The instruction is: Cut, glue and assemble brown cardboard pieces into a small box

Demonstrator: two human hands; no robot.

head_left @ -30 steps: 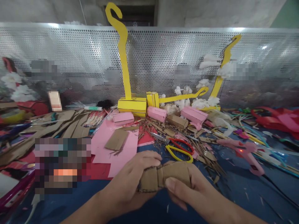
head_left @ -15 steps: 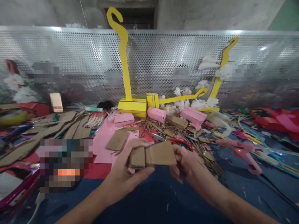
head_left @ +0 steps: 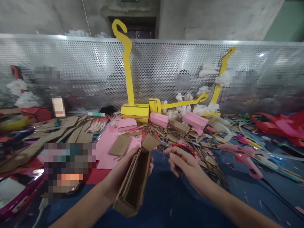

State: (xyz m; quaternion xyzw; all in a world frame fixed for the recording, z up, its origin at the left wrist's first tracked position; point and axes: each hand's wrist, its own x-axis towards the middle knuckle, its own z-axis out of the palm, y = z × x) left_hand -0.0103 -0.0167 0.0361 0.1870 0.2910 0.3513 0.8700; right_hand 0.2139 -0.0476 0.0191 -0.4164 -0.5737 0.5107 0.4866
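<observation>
My left hand (head_left: 122, 169) is wrapped around a narrow, open-topped brown cardboard box (head_left: 134, 190). The box's hollow inside faces me, and a cardboard flap (head_left: 150, 142) sticks up at its far end. The fingertips show along the box's right side; the thumb is hidden. To the right of the box, apart from it, my right hand (head_left: 182, 161) hangs over the blue table with loosely bent, separated fingers and nothing visible in them. Beyond that hand lie red-handled scissors (head_left: 182, 146), partly hidden by scraps and fingers.
Pink boxes (head_left: 159, 119) and yellow hook-necked shapes (head_left: 135, 110) stand before a perforated metal screen (head_left: 152, 69). A pink glue gun (head_left: 247, 153) with a lit red light lies right. Cardboard strips (head_left: 78, 133) and pink sheets (head_left: 106, 158) cover the left; cardboard scraps lie centre.
The box has turned from flat-on to lengthwise, its open inside now showing. My right hand has come away from the flap. My left hand still holds the box.
</observation>
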